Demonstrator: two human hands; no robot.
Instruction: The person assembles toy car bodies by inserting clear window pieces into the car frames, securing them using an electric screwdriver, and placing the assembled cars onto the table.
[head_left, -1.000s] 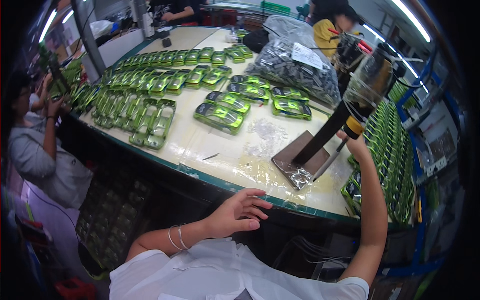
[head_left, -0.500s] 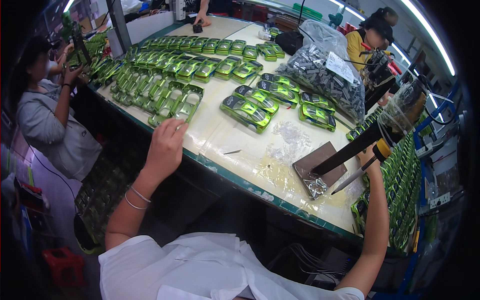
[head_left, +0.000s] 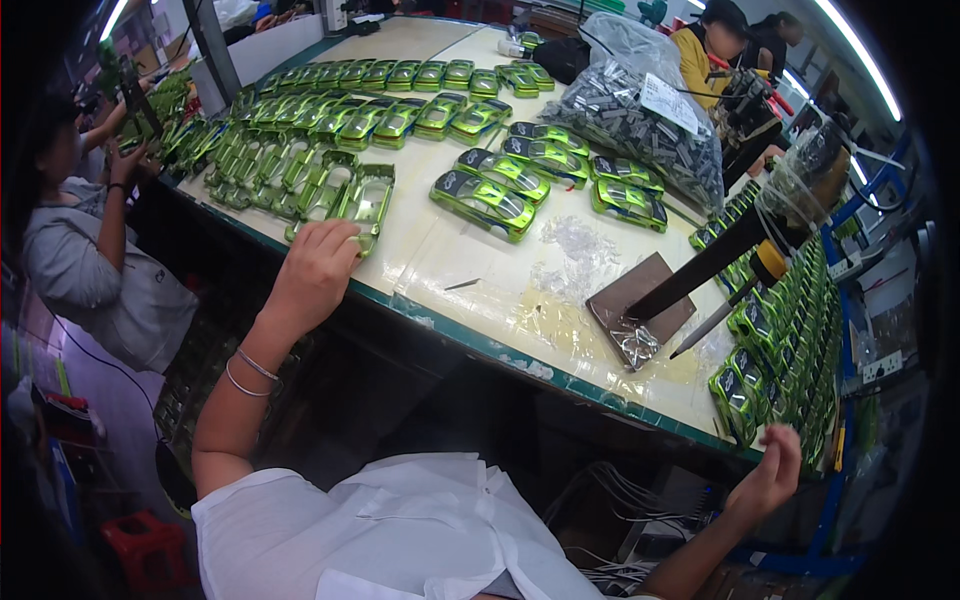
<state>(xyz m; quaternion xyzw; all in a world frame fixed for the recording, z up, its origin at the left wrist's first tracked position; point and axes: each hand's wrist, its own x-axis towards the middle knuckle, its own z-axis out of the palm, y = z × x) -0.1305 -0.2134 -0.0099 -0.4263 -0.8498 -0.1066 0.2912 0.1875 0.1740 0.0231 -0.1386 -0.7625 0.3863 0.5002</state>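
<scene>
My left hand [head_left: 316, 268] is at the table's near edge on the left, its fingers closed on the near end of a green toy car body shell [head_left: 372, 192]. That shell lies underside up, at the right end of a row of similar overturned shells [head_left: 290, 175]. My right hand [head_left: 768, 480] is off the table's edge at the lower right, fingers loosely curled and nothing visible in them. Closest to it are stacked green car shells [head_left: 738, 395]. Several upright green shells with dark hoods [head_left: 483, 207] sit mid-table.
A brown plate with a black post [head_left: 648, 300] stands on the right of the table, a yellow-and-grey pointed tool [head_left: 725, 312] beside it. Behind lies a clear bag of small dark parts [head_left: 635, 125]. Co-workers sit at left [head_left: 95, 250] and far right [head_left: 708, 55].
My right hand has come from behind the post down toward me, off the table's edge. My left hand has shifted slightly down and left, still at the shell. A co-worker's hand at the back has left view.
</scene>
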